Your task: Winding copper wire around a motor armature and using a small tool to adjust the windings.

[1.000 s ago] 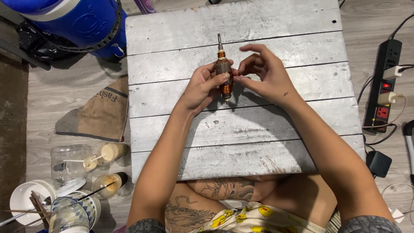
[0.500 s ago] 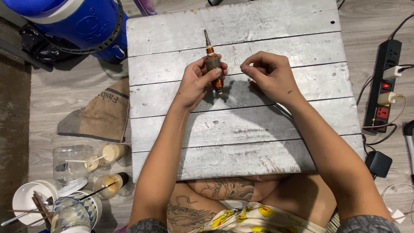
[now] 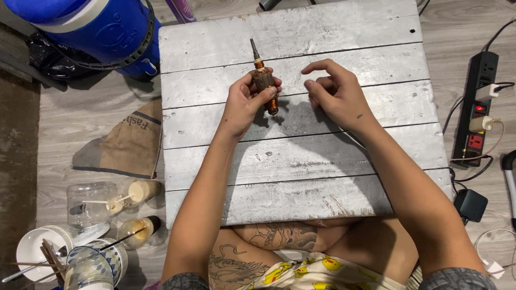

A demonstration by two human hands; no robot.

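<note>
Head view, looking straight down: a small motor armature (image 3: 264, 86) with copper windings and a thin steel shaft is gripped in the left hand (image 3: 248, 99), fingers wrapped round the rusty-looking core, shaft pointing up and away over the boards. It's held just above a whitewashed wooden plank tabletop (image 3: 301, 156), with its shadow thrown right beside it on the planks.

The right hand (image 3: 336, 95) is kept just beside it, not touching, with nothing held; fingers are loosely curled, index finger stretched out toward the armature. Whether something tiny is pinched there can't be told.

Further out, on the grey floor to the left of the table, a brown fabric bag (image 3: 126, 142) is seen lying flat. Above it a big blue water jug (image 3: 91, 27) is parked at the table's corner. Bottom left, a cluster of clear plastic cups (image 3: 94, 204) with straws and a white bowl (image 3: 32, 249) are bunched together. Off to the right, a black power strip (image 3: 475, 107) with plugs in it is laid along the floor, and a small black adapter (image 3: 471, 205) is sat near the table's lower corner.
</note>
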